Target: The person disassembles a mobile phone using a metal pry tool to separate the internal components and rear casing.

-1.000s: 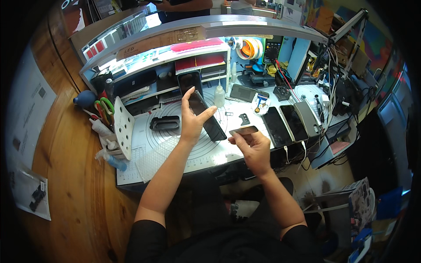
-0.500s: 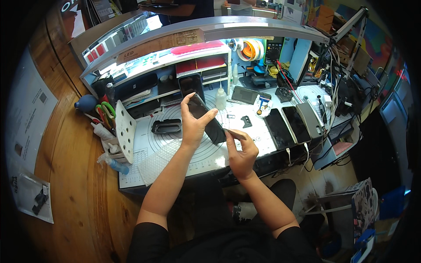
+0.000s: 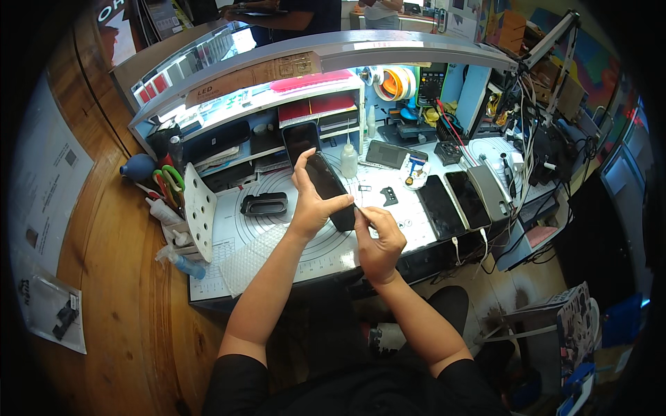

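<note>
A dark phone (image 3: 326,179) is tilted above the bench mat, its black screen side up. My left hand (image 3: 309,206) grips it, fingers at the far left edge and thumb across its lower part. At the phone's near right edge, my right hand (image 3: 380,243) is closed in a pinch on a thin piece, mostly hidden by the fingers; its kind cannot be made out. Beyond the phone stand a clear needle-tipped bottle (image 3: 348,161) and another phone (image 3: 300,136) leaning on the shelf. Right of it lie a small black part (image 3: 390,196) and a tiny frame-like piece (image 3: 365,188).
A black hollow frame (image 3: 264,204) and bubble wrap (image 3: 255,261) lie left. Two phones (image 3: 442,208) lie right, beside white cables (image 3: 456,247). A shelf (image 3: 326,94) spans the back. A perforated holder (image 3: 200,211) with scissors (image 3: 171,179) stands left. Another person (image 3: 291,17) is beyond.
My right hand has turned slightly, and the flat piece that showed between its fingers is now mostly hidden. My left thumb has slid toward the phone's near right edge. The view has shifted slightly.
</note>
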Available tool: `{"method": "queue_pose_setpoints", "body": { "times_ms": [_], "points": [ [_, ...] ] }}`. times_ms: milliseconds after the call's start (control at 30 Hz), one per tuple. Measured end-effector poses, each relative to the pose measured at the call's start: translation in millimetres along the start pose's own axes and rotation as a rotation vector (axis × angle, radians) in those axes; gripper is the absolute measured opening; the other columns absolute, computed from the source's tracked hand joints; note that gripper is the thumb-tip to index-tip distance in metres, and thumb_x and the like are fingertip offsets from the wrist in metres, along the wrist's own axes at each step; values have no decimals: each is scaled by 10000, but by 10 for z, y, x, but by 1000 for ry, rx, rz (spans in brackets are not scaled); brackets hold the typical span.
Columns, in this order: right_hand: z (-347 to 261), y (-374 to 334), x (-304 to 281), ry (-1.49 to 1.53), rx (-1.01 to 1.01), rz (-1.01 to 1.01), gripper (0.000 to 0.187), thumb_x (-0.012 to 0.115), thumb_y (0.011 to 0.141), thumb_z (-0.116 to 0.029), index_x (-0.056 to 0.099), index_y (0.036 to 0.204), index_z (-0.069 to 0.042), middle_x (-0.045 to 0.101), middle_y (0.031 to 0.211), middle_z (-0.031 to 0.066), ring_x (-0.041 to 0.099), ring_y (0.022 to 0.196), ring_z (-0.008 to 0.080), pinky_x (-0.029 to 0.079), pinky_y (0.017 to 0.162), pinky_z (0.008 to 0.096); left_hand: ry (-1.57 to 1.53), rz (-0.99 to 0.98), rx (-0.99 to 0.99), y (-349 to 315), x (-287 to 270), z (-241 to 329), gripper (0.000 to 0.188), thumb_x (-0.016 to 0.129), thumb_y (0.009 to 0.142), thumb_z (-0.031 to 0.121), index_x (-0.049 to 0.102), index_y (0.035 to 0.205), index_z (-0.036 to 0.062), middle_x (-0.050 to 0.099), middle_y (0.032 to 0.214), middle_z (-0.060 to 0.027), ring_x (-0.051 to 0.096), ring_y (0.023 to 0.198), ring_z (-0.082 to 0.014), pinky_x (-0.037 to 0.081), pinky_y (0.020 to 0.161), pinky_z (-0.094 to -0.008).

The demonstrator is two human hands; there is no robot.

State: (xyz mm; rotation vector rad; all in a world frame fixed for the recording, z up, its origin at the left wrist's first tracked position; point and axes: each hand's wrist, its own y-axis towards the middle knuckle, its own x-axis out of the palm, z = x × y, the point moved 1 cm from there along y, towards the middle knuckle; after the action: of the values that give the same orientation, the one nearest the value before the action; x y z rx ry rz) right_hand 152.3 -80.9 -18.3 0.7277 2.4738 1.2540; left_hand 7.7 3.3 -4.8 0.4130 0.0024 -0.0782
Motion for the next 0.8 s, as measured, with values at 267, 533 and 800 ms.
{"method": "queue_pose_setpoints", "body": {
  "times_ms": [267, 533, 800],
  "points": [
    [-34, 38, 0, 76, 145, -11, 115, 762, 887, 47, 745, 998, 23, 746, 935, 133, 732, 761, 217, 592, 686, 307, -24, -22, -25, 10, -23, -29, 1124, 816, 714, -73, 187, 1582, 268, 408, 1305, -79, 510, 1128, -177, 544, 920, -321],
    [-87, 52, -26, 106, 242, -31, 73, 739, 918, 27, 748, 991, 27, 741, 916, 125, 740, 776, 212, 607, 697, 305, 29, -59, 6, 0, -38, -5, 1125, 784, 722, -71, 160, 1594, 272, 399, 1324, -93, 523, 1127, -185, 567, 876, -320],
    [-83, 99, -112, -10, 69, -58, 54, 745, 906, 27, 734, 957, 15, 749, 887, 115, 749, 778, 222, 589, 727, 318, -2, -21, 3, -32, 10, 79, 1144, 866, 632, 102, 234, 1581, 195, 313, 1403, -142, 351, 1360, -307, 316, 1201, -439]
  ]
}}
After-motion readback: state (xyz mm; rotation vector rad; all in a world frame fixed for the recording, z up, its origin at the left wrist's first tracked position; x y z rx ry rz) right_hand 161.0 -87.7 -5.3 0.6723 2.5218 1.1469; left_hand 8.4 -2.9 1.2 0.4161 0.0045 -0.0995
